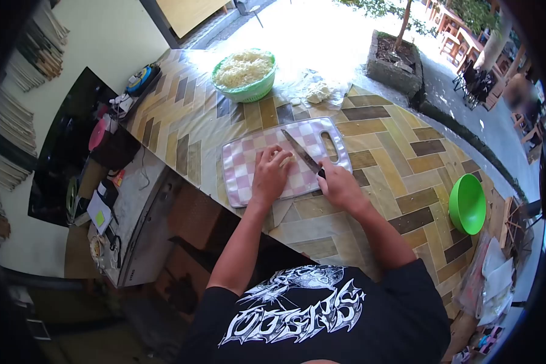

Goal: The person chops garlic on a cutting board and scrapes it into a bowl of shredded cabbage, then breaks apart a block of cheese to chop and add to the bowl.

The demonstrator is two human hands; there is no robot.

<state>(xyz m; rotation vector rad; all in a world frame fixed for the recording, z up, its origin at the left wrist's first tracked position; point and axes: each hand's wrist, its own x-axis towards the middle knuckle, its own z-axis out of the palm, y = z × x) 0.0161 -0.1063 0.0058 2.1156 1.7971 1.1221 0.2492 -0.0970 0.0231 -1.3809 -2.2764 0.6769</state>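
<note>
A pink-and-white checkered cutting board (303, 130) lies on the patterned table. My right hand (340, 185) is wrapped round the black handle of a knife (300, 150), whose blade points up and left over the board. On the board's middle, my left hand (270, 173) has its fingers bent over a small pale piece (289, 159), mostly hidden by the fingertips. Beyond the board stands a green basket (249, 92) heaped with pale shredded food (244, 68). To its right, a clear plastic bag (294, 85) lies with pale pieces (317, 92) on it.
A green bowl (467, 204) is tilted near the table's right edge, with plastic bags (496, 282) below it. At the left are a lower counter (141, 203) and a dark screen (64, 151). A stone planter (395, 70) stands beyond the table; a person (520, 94) is at the far right.
</note>
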